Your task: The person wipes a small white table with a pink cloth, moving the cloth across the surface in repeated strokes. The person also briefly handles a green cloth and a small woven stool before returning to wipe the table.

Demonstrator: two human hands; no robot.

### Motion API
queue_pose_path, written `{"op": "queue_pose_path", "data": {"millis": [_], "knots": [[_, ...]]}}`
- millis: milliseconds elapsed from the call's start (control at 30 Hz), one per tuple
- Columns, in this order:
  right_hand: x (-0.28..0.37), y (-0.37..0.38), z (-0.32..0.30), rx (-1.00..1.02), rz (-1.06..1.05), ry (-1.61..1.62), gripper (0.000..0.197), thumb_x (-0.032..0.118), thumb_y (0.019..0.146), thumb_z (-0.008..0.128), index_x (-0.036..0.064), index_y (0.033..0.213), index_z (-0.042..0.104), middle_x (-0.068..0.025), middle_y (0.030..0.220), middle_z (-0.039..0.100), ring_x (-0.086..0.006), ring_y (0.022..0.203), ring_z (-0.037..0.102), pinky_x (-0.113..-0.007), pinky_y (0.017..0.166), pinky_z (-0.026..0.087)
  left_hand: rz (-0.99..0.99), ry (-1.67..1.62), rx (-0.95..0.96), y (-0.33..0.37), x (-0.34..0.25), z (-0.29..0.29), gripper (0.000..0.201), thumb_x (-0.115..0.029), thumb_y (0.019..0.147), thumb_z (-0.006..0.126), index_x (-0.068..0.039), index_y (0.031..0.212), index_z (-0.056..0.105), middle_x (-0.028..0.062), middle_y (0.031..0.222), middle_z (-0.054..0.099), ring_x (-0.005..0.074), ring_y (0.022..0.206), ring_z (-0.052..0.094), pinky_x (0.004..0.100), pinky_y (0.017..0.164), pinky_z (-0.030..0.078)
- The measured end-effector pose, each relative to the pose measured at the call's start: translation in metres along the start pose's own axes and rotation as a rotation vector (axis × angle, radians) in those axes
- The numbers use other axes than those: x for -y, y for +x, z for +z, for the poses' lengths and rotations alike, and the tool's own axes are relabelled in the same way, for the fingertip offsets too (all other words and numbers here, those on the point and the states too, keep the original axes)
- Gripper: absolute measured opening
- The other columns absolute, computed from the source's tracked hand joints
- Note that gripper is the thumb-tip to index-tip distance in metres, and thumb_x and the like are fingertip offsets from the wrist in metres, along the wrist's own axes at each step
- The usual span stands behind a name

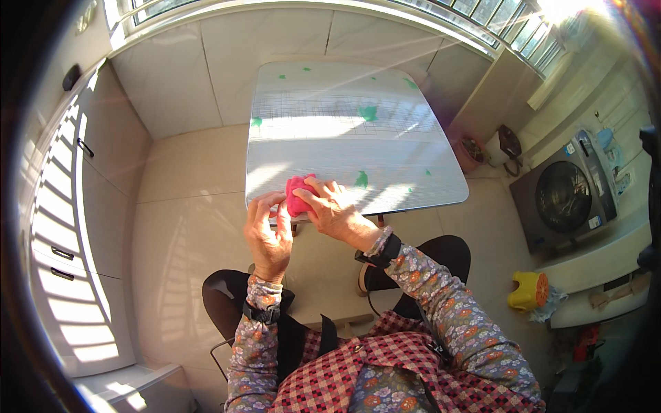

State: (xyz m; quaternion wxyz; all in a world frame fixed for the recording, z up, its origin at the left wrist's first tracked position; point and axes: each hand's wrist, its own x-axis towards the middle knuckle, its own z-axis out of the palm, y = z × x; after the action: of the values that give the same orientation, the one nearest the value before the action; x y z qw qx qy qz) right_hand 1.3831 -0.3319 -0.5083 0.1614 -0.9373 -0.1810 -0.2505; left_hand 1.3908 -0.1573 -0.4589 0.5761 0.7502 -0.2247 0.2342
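My right hand (330, 206) is closed over a pink cloth (297, 195), fingers wrapped across its top, pressing it at the near edge of the table (413, 196). My left hand (267, 235) is half open, fingertips touching the cloth's left side, palm just off the table edge; it grips nothing.

Cloth position: at the table's near-left corner, partly on the top, bunched up, not spread.

Table top: pale, gridded, with small green marks scattered across it; the nearest green mark (361, 179) sits just right of the cloth. Strong sun glare crosses the middle.

Beyond the table, to its right: a front-loading washer (568, 196); nearer me on that side, a small yellow stool (527, 290).

Judgement on technique: the cloth would work better flattened under the palm than bunched, with the left hand steadying the table edge. Keep pressure even and work outward from the corner.
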Motion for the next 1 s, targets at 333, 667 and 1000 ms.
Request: {"op": "queue_pose_path", "data": {"millis": [333, 667, 1000], "knots": [[-0.237, -0.091, -0.124, 0.129, 0.939, -0.435, 0.039, 0.027, 0.088, 0.059, 0.0146, 0.124, 0.057, -0.0191, 0.119, 0.059, -0.0419, 0.107, 0.057, -0.048, 0.092, 0.047, 0.004, -0.036, 0.023, 0.000, -0.004, 0.004, 0.022, 0.009, 0.081, 0.061, -0.004, 0.099, 0.062, 0.0093, 0.099, 0.065, 0.0264, 0.089, 0.061, 0.0337, 0.072, 0.053], [-0.072, 0.060, 0.009, 0.219, 0.145, 0.134, 0.039, 0.022, 0.083, 0.065, 0.0149, 0.121, 0.059, -0.0188, 0.123, 0.053, -0.0426, 0.110, 0.054, -0.050, 0.094, 0.046, 0.040, 0.020, 0.038, -0.001, -0.002, 0.006, 0.016, 0.005, 0.086, 0.060, -0.003, 0.099, 0.062, 0.0097, 0.099, 0.065, 0.0238, 0.087, 0.064, 0.0302, 0.069, 0.053], [-0.068, 0.109, 0.027, 0.339, -0.068, -0.008, 0.036, 0.023, 0.085, 0.062, 0.0150, 0.120, 0.058, -0.0129, 0.120, 0.056, -0.0389, 0.105, 0.057, -0.047, 0.089, 0.049, 0.009, 0.001, 0.068, 0.000, -0.001, 0.000, 0.015, 0.006, 0.087, 0.059, -0.002, 0.099, 0.062, 0.0110, 0.101, 0.065, 0.0245, 0.088, 0.064, 0.0303, 0.070, 0.053]]}}
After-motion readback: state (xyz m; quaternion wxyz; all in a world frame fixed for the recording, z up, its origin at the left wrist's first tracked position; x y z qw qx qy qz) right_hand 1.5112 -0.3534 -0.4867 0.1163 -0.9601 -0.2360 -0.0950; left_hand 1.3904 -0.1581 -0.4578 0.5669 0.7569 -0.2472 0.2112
